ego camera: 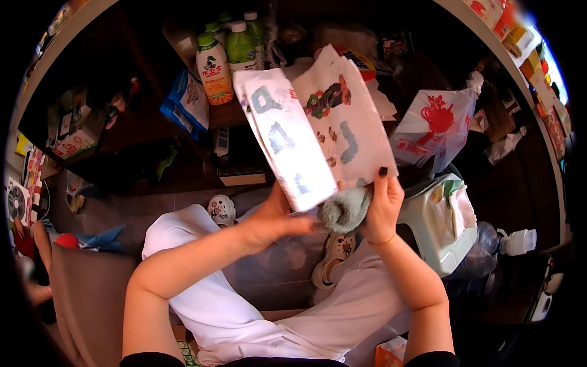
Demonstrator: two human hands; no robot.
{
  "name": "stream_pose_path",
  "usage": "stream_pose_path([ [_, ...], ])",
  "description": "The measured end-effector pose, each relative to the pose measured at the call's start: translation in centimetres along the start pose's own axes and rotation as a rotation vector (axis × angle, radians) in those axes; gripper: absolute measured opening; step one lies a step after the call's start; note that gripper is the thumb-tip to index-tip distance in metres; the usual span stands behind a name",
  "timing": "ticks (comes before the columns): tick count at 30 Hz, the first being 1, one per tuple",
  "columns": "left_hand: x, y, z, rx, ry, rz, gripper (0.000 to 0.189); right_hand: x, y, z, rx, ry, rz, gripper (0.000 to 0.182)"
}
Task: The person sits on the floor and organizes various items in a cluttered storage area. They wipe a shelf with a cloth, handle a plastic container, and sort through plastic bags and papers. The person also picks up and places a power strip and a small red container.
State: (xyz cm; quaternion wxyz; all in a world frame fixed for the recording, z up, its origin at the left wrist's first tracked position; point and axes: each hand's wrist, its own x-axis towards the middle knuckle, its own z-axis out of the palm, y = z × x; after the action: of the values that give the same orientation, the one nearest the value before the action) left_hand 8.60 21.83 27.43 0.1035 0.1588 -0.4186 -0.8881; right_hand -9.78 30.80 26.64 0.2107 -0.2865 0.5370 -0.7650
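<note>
A rolled grey-green fuzzy cloth [345, 211] lies between my two hands. My left hand [279, 220], a little blurred, is at the lower end of a folded white packet with blue-green marks [289, 142]; its thumb reaches to the roll. My right hand [385, 206] pinches the lower corner of an open sheet with coloured prints [341, 114], thumb on top, beside the roll. Packet and sheet stand up from my hands, side by side. Whether they are one piece, I cannot tell.
Ahead, a dark shelf holds an orange-and-white bottle [214, 73], green bottles [240, 46] and a blue pouch [187, 103]. To the right are a tied plastic bag with red print [433, 124], a pale plastic stool [438, 229] and a clear jug [486, 247]. Part of another person shows at far left.
</note>
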Motion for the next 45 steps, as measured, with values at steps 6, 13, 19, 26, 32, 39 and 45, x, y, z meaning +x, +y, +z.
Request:
stream_pose_path([
  [6,0.8,-1.4,0.6,-0.100,0.235,0.132,0.082,-3.6,0.2,1.7,-0.023,-0.170,0.261,0.024],
  [13,1.4,-0.8,-2.4,0.248,0.499,0.348,0.066,-4.2,-0.1,0.7,-0.081,-0.465,0.343,0.018],
  [19,1.0,0.9,-5.0,0.292,0.479,0.362,0.028,-3.1,1.1,0.3,-0.041,-0.411,0.617,0.015],
  [26,-0.4,4.9,-6.0,0.436,0.009,0.136,0.066,-0.1,1.3,-0.8,0.174,-0.315,0.746,0.035],
  [32,-0.7,4.2,-6.1,0.712,-0.016,0.211,0.093,-0.8,0.8,-0.3,0.124,-0.364,0.677,0.033],
  [39,-1.1,5.9,-6.0,1.402,0.013,0.644,0.079,-0.9,1.3,-0.9,0.295,-0.361,0.682,0.030],
  [45,-1.6,5.7,-4.9,1.747,0.039,0.933,0.068,-0.8,1.4,-1.2,0.251,-0.349,0.671,0.030],
])
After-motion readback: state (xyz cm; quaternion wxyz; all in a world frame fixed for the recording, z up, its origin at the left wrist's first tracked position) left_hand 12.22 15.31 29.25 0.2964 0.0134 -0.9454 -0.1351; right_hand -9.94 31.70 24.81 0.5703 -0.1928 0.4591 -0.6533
